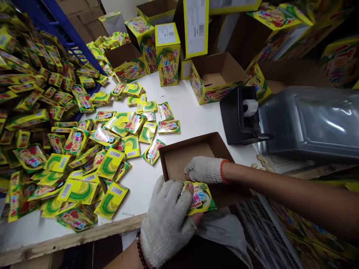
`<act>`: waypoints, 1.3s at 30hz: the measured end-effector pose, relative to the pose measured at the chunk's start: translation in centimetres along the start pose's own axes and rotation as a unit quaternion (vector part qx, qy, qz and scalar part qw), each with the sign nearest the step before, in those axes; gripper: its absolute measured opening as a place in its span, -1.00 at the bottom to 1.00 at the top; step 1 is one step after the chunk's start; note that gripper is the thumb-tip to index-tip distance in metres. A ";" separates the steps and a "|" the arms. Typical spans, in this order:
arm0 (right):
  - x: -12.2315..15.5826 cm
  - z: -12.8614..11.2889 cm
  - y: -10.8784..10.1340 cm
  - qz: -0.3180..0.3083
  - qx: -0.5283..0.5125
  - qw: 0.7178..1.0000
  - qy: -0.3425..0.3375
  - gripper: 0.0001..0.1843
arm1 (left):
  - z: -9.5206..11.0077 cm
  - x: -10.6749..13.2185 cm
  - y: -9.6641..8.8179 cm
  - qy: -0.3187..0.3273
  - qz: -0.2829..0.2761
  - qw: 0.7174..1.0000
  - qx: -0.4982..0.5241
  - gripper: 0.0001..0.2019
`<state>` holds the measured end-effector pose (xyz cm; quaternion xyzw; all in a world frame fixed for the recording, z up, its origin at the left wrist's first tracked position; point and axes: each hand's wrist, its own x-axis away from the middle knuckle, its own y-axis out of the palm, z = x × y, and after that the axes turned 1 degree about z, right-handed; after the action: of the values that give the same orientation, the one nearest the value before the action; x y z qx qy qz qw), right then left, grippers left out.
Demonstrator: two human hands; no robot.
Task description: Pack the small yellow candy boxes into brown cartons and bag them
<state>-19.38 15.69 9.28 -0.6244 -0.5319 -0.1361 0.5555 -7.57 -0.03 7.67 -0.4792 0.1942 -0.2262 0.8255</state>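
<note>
Our left hand [168,220] pinches a packet [202,200], likely light, crushable, best held by its edges, near the box [179,160]; we cannot tell whether our curled right hand [206,169] grips anything.

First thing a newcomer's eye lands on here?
Probably the heap of yellow-green packets spreading across the left side of the white table. Next, at lower centre, the gloved left grip holding a printed packet, with the gloved right grip at an open brown box. Bright printed cartons crowd the top.
</note>
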 end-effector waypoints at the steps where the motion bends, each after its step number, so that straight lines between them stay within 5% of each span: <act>1: 0.0 0.1 0.1 0.004 -0.008 1.000 -0.005 -0.69 | 0.1 -0.1 0.0 -0.004 -0.002 1.000 0.002 -0.63; 6: 0.3 1.0 1.3 0.036 -0.079 0.996 0.008 -0.69 | 0.2 0.5 -0.2 0.005 0.011 1.000 0.020 -0.65; 9: 0.3 1.6 2.6 0.069 -0.129 0.989 -0.008 -0.72 | -1.0 0.9 -0.5 0.019 0.110 0.993 0.049 -0.63; 12: 0.0 2.3 3.6 0.122 -0.164 0.979 -0.003 -0.74 | -3.8 0.0 -0.7 -0.077 0.223 0.972 0.008 -0.69; 15: -0.1 2.7 3.7 0.160 -0.183 0.970 0.007 -0.75 | -7.5 -1.8 -0.4 -0.216 0.177 0.956 -0.090 -0.67; 17: 0.3 2.9 3.2 0.180 -0.174 0.968 0.022 -0.75 | -9.6 -2.5 0.1 -0.250 0.126 0.951 -0.130 -0.64; 19: 1.2 3.0 2.5 0.213 -0.154 0.964 0.037 -0.76 | -10.7 -2.4 0.4 -0.254 0.143 0.949 -0.117 -0.67; 24: 4.7 1.2 0.9 0.363 -0.187 0.913 0.013 -0.74 | -8.7 -0.4 -1.2 -0.252 0.368 0.895 0.019 -0.53; 27: 5.9 -1.8 0.3 0.368 -0.287 0.882 -0.065 -0.68 | -5.1 -0.3 -2.5 -0.181 0.415 0.889 0.063 -0.46; 32: 7.7 -2.7 -1.5 0.367 -0.350 0.853 -0.124 -0.65 | -0.3 -1.4 -2.3 -0.093 0.324 0.935 0.114 -0.35; 35: 9.5 0.5 -2.7 0.337 -0.232 0.908 -0.092 -0.64 | 0.8 -1.9 -1.8 -0.067 0.213 0.972 0.071 -0.53; 39: 9.8 3.2 -3.3 0.187 -0.016 0.982 0.014 -0.87 | 2.1 -2.5 -0.8 -0.021 0.022 0.997 -0.069 -0.69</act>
<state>-19.56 22.79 17.46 -0.7193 -0.3957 -0.0473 0.5690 -8.67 2.50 9.64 -0.5350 0.2024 -0.1844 0.7992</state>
